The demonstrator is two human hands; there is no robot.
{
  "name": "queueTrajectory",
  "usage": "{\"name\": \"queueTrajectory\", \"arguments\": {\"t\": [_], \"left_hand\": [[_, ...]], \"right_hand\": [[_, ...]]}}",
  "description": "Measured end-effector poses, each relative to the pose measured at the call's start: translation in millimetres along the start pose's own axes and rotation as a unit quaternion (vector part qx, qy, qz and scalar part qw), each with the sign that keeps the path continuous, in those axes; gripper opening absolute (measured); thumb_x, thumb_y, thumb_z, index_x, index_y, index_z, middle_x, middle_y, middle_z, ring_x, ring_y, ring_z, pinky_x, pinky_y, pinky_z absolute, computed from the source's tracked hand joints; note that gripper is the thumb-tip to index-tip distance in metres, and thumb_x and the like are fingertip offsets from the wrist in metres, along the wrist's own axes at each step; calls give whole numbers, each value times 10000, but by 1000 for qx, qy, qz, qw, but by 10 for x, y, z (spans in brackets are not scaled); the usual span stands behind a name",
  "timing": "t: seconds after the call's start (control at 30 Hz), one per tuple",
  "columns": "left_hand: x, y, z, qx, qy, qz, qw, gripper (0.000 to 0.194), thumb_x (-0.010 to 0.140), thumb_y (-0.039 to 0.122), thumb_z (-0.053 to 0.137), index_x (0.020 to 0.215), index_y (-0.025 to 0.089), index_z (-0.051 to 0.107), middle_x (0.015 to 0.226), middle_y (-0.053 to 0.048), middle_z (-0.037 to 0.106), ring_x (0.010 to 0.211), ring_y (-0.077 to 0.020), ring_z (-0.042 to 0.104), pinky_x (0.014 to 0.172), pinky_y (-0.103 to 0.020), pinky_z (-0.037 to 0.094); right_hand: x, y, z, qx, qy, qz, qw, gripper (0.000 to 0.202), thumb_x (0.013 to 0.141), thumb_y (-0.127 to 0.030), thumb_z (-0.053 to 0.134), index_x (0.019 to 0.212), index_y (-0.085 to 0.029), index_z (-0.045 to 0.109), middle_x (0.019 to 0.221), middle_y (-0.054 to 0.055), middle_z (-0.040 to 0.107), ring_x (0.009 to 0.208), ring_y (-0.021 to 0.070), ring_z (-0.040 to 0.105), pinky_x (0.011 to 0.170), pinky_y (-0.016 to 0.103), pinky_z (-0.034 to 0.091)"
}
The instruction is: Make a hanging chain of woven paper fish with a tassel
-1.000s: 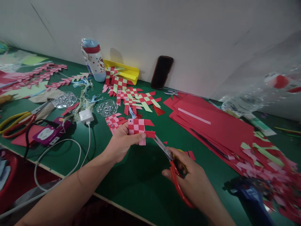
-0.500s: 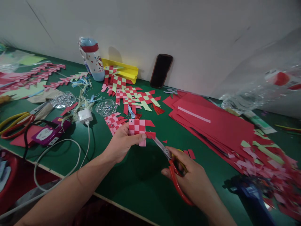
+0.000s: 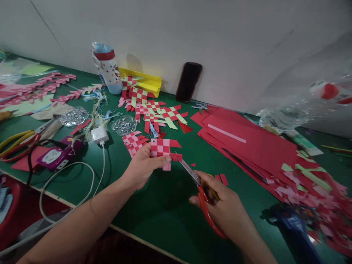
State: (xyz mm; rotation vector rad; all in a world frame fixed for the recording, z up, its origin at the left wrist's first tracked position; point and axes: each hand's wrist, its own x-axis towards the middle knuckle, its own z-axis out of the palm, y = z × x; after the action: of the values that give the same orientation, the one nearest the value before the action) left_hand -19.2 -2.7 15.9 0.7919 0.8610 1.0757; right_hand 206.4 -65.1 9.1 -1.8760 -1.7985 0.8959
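A woven red and pink paper fish [image 3: 161, 148] with a small eye is pinched between the thumb and fingers of my left hand [image 3: 145, 163]. Red-handled scissors [image 3: 194, 176] are in my right hand [image 3: 220, 198], their blades pointing up and left. The blade tips meet the end of the fish's lower red strip, and the blades look slightly apart. Just behind my left hand lies another pink and red woven fish [image 3: 134, 143]. A small red scrap [image 3: 193, 165] rests beyond the scissors.
Red paper sheets [image 3: 247, 146] and many scraps [image 3: 305, 183] spread across the right. Finished woven pieces [image 3: 154, 110] lie behind, near a bottle [image 3: 110, 69] and a phone [image 3: 189, 82]. On the left are a white charger [image 3: 99, 135] with its cable, a purple box [image 3: 56, 154] and more scissors [image 3: 20, 143].
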Motion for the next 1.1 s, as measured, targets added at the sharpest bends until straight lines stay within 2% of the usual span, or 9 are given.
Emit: {"name": "queueTrajectory", "arguments": {"t": [0.27, 0.47, 0.57, 0.67, 0.8, 1.0, 1.1], "left_hand": [[21, -23, -23, 2, 0, 2, 1000, 188, 723, 181, 788, 887, 158, 699, 847, -16, 724, 750, -113, 646, 728, -235, 523], [27, -46, -41, 14, -10, 5, 1000, 207, 742, 201, 777, 925, 156, 690, 860, -28, 712, 798, -137, 652, 764, -268, 523], [30, -55, -52, 16, -2, 0, 1000, 207, 737, 211, 782, 910, 155, 683, 846, -23, 704, 764, -122, 640, 731, -250, 517], [35, -54, -53, 9, 31, 0, 999, 179, 730, 232, 786, 848, 157, 674, 761, 2, 679, 667, -88, 601, 641, -206, 488], [39, -35, -36, -13, 60, -4, 998, 135, 728, 235, 777, 773, 157, 675, 677, 21, 653, 589, -70, 570, 605, -195, 477], [46, -16, -27, -74, 63, -37, 995, 115, 712, 207, 775, 770, 154, 692, 736, -15, 707, 640, -115, 641, 645, -245, 537], [50, -1, -29, -93, 72, -61, 991, 154, 685, 186, 799, 769, 146, 677, 737, -23, 715, 657, -134, 663, 665, -271, 557]], "right_hand": [[-2, -57, -17, 12, 7, 16, 1000, 545, 621, -368, 784, 1156, -340, 680, 879, -35, 738, 651, 158, 645, 576, 239, 521], [-3, -61, -50, 12, 9, 24, 1000, 520, 615, -356, 784, 1127, -367, 697, 793, -63, 739, 629, 153, 660, 596, 225, 529], [-9, -68, -69, 16, 8, 25, 1000, 511, 625, -371, 772, 1129, -364, 696, 740, -70, 730, 598, 149, 649, 551, 213, 513], [-11, -80, -102, 15, 25, 31, 999, 490, 659, -412, 742, 1141, -344, 688, 709, -61, 726, 581, 153, 644, 548, 222, 515], [6, -82, -151, -4, 43, 28, 999, 498, 688, -473, 710, 1161, -325, 668, 781, -36, 746, 652, 177, 674, 581, 241, 528], [23, -51, -159, -40, 69, 34, 996, 519, 715, -532, 674, 1185, -312, 646, 904, -13, 751, 695, 179, 678, 609, 245, 525], [22, -37, -146, -41, 63, 33, 997, 523, 716, -525, 674, 1192, -311, 638, 915, -10, 749, 712, 182, 678, 619, 247, 523]]}}
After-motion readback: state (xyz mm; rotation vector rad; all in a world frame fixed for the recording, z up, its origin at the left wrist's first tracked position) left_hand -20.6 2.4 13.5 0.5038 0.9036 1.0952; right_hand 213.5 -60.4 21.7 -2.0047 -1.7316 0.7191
